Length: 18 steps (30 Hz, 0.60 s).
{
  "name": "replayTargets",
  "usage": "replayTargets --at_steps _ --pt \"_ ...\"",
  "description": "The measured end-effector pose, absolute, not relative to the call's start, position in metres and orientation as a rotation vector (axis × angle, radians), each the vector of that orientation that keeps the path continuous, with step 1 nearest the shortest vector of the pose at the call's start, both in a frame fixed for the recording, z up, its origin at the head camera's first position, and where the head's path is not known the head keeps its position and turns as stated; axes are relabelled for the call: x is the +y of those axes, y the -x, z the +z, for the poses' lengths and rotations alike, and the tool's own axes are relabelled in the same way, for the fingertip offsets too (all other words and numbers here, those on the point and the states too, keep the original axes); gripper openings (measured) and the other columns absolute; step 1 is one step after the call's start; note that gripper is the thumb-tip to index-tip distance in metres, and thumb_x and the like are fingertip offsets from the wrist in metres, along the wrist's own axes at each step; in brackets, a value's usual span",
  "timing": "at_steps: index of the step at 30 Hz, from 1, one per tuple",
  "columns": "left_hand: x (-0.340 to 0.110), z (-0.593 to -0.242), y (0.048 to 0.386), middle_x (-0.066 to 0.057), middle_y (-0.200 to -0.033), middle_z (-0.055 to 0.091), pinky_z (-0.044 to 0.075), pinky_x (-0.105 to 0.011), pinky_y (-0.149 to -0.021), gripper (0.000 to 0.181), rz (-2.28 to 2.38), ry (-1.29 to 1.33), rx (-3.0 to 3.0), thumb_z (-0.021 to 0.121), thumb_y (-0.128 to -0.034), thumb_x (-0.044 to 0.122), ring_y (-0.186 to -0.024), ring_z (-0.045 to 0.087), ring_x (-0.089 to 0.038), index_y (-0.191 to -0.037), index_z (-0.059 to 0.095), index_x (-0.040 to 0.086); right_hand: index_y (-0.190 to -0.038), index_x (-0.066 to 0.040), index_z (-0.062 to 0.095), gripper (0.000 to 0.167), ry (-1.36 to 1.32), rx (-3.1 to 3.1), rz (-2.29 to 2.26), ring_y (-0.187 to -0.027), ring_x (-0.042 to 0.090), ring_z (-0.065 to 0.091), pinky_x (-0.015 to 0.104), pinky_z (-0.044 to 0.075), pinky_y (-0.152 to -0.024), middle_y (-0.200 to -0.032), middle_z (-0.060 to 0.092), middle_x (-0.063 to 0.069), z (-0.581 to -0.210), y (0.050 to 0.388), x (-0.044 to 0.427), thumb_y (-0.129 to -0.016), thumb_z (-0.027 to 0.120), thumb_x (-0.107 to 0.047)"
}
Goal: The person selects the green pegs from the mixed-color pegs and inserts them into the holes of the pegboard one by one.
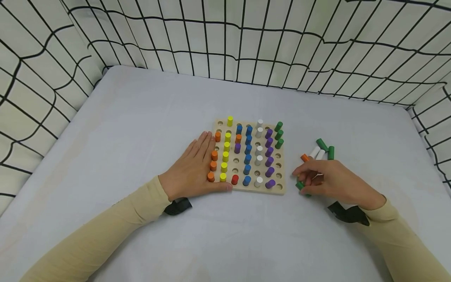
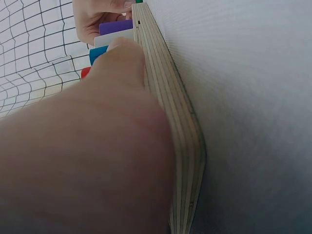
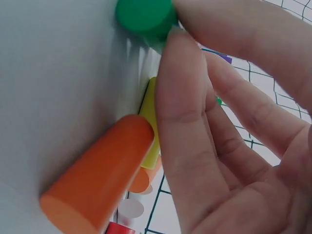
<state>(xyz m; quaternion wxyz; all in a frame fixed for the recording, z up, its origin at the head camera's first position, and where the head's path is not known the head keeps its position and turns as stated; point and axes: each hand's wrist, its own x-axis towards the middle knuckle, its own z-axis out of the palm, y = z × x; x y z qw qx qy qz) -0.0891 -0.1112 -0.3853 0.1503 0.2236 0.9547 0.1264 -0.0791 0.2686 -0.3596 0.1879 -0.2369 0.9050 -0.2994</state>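
A square wooden pegboard (image 1: pixel 251 188) holds columns of orange, yellow, blue, white, purple and green pegs, with a red peg (image 1: pixel 235 179) at the front. My left hand (image 1: pixel 192 170) lies with straight fingers along the board's left edge, its thumb at the front edge. To the right of the board, my right hand (image 1: pixel 332 182) pinches a green peg (image 3: pixel 146 19) between thumb and finger, low at the cloth. Near those fingers in the right wrist view lie an orange peg (image 3: pixel 97 175) and a yellow peg (image 3: pixel 150 126).
Loose green pegs (image 1: pixel 331 152), white pegs (image 1: pixel 314 152) and an orange peg (image 1: pixel 304 158) lie just beyond the right hand. White cloth (image 1: pixel 141 113) covers the surface. Black wire mesh (image 1: pixel 225 39) stands along the back and both sides.
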Motion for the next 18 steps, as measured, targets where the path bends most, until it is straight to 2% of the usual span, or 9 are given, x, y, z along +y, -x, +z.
replayTargets --at_steps 8,14,18 --pt "-0.1116 -0.3852 0.0891 -0.017 -0.176 -0.005 0.005 -0.052 -0.135 0.132 0.365 -0.649 2.739 0.060 -0.0820 0.084 -0.165 -0.006 -0.035 -0.165 0.001 -0.001 -0.116 -0.014 0.073 0.038 0.649 2.542 -0.841 -0.082 0.004 0.060 0.018 0.057 -0.074 -0.089 0.067 -0.007 -0.3610 0.0791 0.2676 -0.081 0.087 -0.008" --pt "-0.1113 -0.3853 0.0895 -0.017 -0.176 -0.004 0.005 -0.052 -0.135 0.132 0.359 -0.648 2.740 0.060 -0.0820 0.084 -0.165 -0.006 -0.035 -0.165 0.001 0.000 -0.117 -0.012 0.073 0.042 0.676 2.521 -0.842 -0.080 0.001 0.060 0.018 0.056 -0.070 -0.090 0.068 -0.008 -0.3612 0.0790 0.2667 -0.080 0.089 -0.026" --pt "-0.1111 -0.3856 0.0898 -0.017 -0.176 -0.004 0.005 -0.052 -0.135 0.132 0.352 -0.648 2.740 0.059 -0.0820 0.084 -0.165 -0.005 -0.035 -0.165 0.001 0.000 -0.117 -0.011 0.073 0.044 0.713 2.503 -0.819 -0.078 -0.002 0.060 0.018 0.056 -0.069 -0.090 0.069 -0.009 -0.3612 0.0779 0.2659 -0.081 0.089 -0.030"
